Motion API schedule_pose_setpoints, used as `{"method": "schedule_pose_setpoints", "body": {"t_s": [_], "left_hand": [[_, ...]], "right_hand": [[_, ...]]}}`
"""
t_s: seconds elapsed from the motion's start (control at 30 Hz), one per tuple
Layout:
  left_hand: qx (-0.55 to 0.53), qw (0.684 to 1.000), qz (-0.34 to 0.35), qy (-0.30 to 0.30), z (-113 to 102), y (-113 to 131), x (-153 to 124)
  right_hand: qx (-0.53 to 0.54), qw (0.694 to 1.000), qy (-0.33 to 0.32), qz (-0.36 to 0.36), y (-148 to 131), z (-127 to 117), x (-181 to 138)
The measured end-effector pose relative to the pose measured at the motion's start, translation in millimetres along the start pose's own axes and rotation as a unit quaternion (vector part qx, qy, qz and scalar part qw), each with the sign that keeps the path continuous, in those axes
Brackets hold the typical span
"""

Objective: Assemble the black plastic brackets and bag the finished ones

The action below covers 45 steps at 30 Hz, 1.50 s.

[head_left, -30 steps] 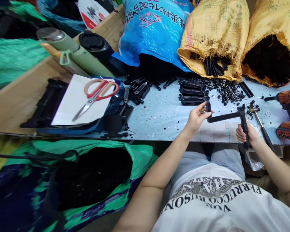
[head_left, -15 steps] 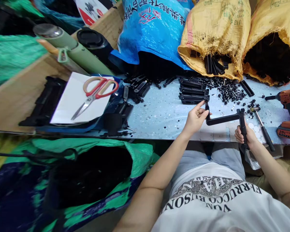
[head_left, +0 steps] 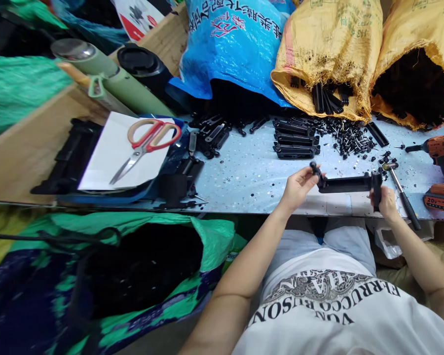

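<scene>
Between my two hands is a black jointed plastic bracket (head_left: 346,184), held above the front of the table, its long middle bar level. My left hand (head_left: 299,188) pinches the short arm at its left end, whose rounded tip points up. At the other end, my right hand (head_left: 387,203) is closed around the wider folding arm; part of that arm is hidden by the fingers. Just beyond the bracket lies a row of similar folded black brackets (head_left: 296,139). A pile of black-headed screws (head_left: 350,138) lies to the right of the row.
On the right are a hammer (head_left: 403,197) and an orange cordless drill (head_left: 442,172). Blue (head_left: 237,49) and yellow (head_left: 329,44) sacks line the back. Scissors (head_left: 144,145) rest on white paper at left. An open green sack (head_left: 214,241) sits below the table edge.
The bracket has turned in my hands, so its middle bar now shows a hollow side. My left hand has come slightly down and the right hand slightly up.
</scene>
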<state>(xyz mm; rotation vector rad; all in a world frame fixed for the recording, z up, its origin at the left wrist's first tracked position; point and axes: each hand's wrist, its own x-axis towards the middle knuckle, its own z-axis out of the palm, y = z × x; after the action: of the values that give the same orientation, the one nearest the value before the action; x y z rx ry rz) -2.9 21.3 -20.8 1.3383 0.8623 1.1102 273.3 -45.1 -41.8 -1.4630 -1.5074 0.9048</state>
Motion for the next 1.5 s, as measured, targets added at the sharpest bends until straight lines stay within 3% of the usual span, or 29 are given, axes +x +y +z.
{"method": "schedule_pose_setpoints", "body": {"t_s": [0.1, 0.17, 0.2, 0.27, 0.37, 0.47, 0.6, 0.7, 0.83, 0.93, 1.27, 1.33, 1.43, 1.5], "left_hand": [[0.185, 0.982, 0.039, -0.014, -4.2, -18.7, -8.7], [0.291, 0.954, 0.058, -0.029, -5.3, -33.8, -16.2], [0.338, 0.938, 0.067, -0.030, -4.7, -40.1, -19.4], [0.428, 0.900, 0.084, -0.017, -0.9, -47.8, -22.5], [0.539, 0.838, 0.081, 0.000, 10.2, -47.3, -15.1], [0.590, 0.805, 0.045, -0.038, 23.2, -43.0, -0.6], [0.594, 0.803, -0.007, -0.050, 37.6, -44.3, 3.8], [0.579, 0.815, -0.020, -0.022, 51.7, -48.7, -4.6], [0.568, 0.820, -0.058, 0.022, 77.3, -52.8, -11.6], [0.567, 0.820, -0.077, 0.019, 87.6, -52.9, -10.2], [0.550, 0.832, -0.072, -0.020, 77.7, -47.5, -7.6], [0.555, 0.828, -0.075, -0.021, 76.6, -47.2, -8.1], [0.560, 0.825, -0.078, -0.014, 73.2, -46.8, -7.9], [0.559, 0.825, -0.082, -0.006, 71.2, -46.6, -6.5]], "right_hand": [[-0.203, 0.968, -0.031, -0.146, 10.7, -24.6, 12.2], [-0.335, 0.913, -0.106, -0.208, 14.7, -35.4, 19.9], [-0.389, 0.881, -0.143, -0.227, 15.3, -37.5, 23.0], [-0.443, 0.848, -0.180, -0.229, 12.8, -33.7, 28.7], [-0.467, 0.855, -0.136, -0.180, -0.5, -6.9, 41.0], [-0.472, 0.874, -0.063, -0.100, -19.2, 36.7, 60.8], [-0.492, 0.864, -0.102, -0.036, -34.3, 83.4, 83.3], [-0.499, 0.855, -0.136, -0.044, -33.3, 94.6, 87.0], [-0.501, 0.853, -0.128, -0.068, -27.8, 93.0, 84.3], [-0.492, 0.859, -0.113, -0.080, -25.2, 91.1, 83.8], [-0.419, 0.887, -0.084, -0.174, -23.7, 87.0, 80.9], [-0.405, 0.899, -0.034, -0.163, -27.2, 85.7, 81.8], [-0.411, 0.906, 0.047, -0.091, -33.0, 78.7, 79.1], [-0.434, 0.900, 0.022, -0.031, -35.3, 72.5, 71.2]]}}
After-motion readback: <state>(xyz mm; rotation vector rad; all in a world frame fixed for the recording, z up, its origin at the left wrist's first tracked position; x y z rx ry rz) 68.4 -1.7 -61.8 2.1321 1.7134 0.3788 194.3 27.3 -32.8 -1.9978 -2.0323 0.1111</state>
